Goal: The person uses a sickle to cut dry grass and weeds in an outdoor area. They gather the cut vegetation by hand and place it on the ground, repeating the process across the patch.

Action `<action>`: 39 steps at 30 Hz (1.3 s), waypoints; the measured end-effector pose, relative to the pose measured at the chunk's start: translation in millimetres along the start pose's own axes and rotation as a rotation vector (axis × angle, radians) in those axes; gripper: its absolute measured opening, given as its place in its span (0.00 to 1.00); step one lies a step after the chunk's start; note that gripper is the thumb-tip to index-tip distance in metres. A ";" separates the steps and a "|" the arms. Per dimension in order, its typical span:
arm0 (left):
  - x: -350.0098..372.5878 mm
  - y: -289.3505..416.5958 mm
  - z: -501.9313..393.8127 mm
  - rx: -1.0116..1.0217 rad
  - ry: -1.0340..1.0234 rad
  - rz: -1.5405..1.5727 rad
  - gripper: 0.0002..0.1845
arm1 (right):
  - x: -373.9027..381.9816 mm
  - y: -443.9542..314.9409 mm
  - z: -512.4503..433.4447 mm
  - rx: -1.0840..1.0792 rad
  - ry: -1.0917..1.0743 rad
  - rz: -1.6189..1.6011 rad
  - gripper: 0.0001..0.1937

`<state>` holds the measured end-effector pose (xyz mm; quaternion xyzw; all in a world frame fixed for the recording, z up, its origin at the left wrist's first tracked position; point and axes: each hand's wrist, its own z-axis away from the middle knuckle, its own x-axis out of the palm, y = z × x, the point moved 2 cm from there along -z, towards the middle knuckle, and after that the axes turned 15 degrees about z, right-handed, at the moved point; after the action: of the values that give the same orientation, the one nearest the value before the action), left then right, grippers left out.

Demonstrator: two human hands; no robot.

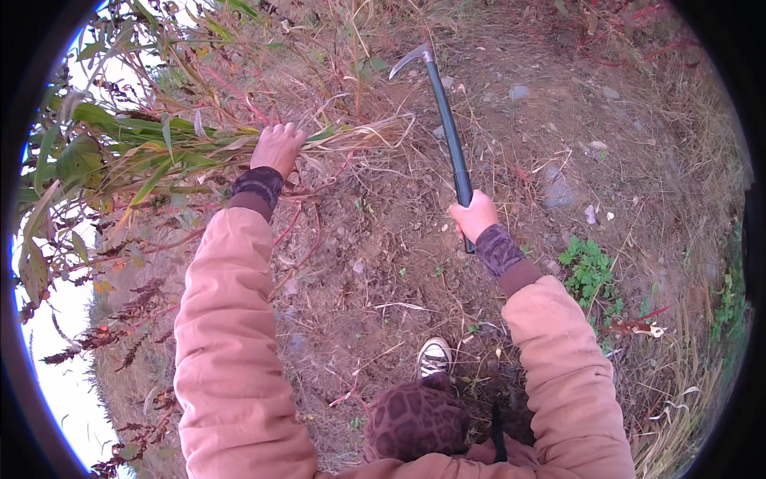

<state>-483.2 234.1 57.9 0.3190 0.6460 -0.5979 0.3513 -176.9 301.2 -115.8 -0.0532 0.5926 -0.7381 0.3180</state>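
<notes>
My left hand (278,148) is closed around a bundle of long grassy stalks (191,143), green leaves to the left and pale, dry ends to the right. On the right, my right hand (477,215) grips the lower end of a sickle's dark green handle (447,120). The sickle's curved metal blade (409,60) is at the far end, pointing left, above and to the right of the bundle and apart from it. The fingers of my left hand are mostly hidden beneath the hand.
Tall weeds with reddish stems and dark seed heads (137,299) stand at the left. Stones (558,191) and a low green plant (586,269) are on the bare soil at right. My sneaker (434,358) is below, with dry grass (688,407) at lower right.
</notes>
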 end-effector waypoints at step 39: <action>23.3 -36.3 -87.1 -0.267 -0.383 0.023 0.16 | -5.8 24.3 1.7 -0.011 -0.177 -0.503 0.06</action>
<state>-532.6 317.8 61.7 0.1575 0.6372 -0.5529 0.5133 -161.7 300.5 -135.6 -0.2647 0.5347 -0.7832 0.1748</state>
